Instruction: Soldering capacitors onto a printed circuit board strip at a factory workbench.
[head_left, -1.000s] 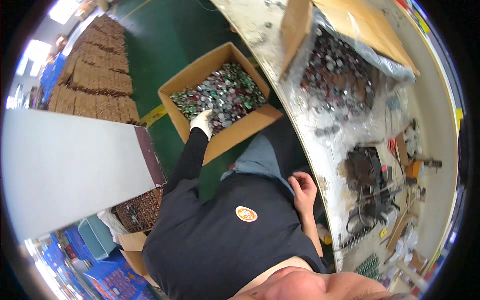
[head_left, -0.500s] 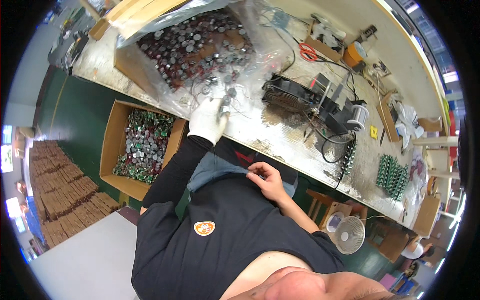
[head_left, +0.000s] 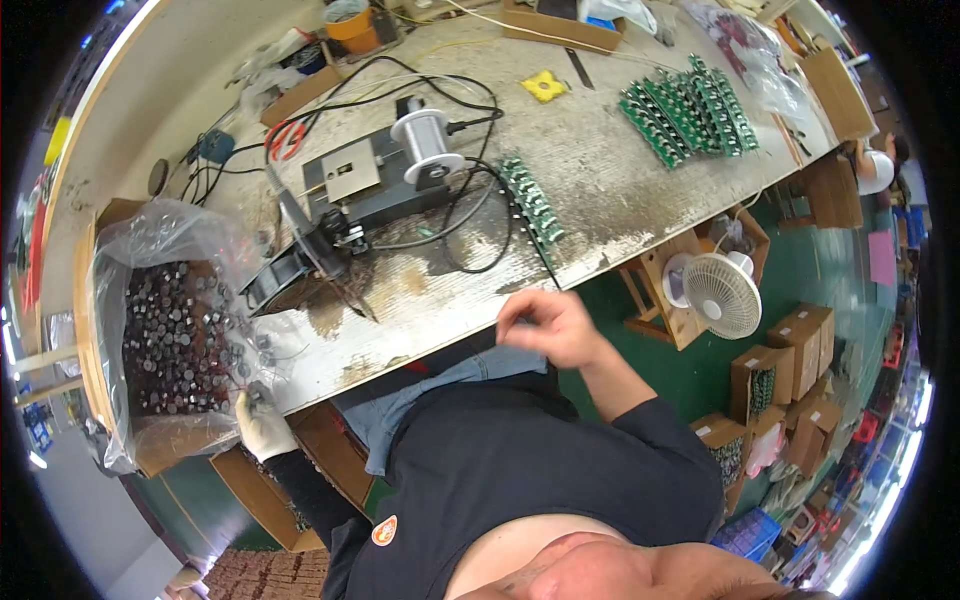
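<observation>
The left hand (head_left: 262, 425) wears a white glove. It sits at the near edge of the long workbench (head_left: 620, 200), right beside a cardboard box (head_left: 95, 300) lined with a clear plastic bag (head_left: 150, 240). The box is full of small dark round parts (head_left: 175, 340). The gloved fingers curl around a few of these parts at the open side of the bag, so this hand is holding some.

The right hand (head_left: 548, 325) is bare. It hangs in the air just off the near edge of the workbench, over the person's lap. Its fingers are bent and pinched together, but I cannot tell if anything is in them.

On the workbench, past the right hand, stands a grey machine (head_left: 370, 185) with a white spool (head_left: 425, 135). Green circuit boards (head_left: 530, 200) lie next to it.
</observation>
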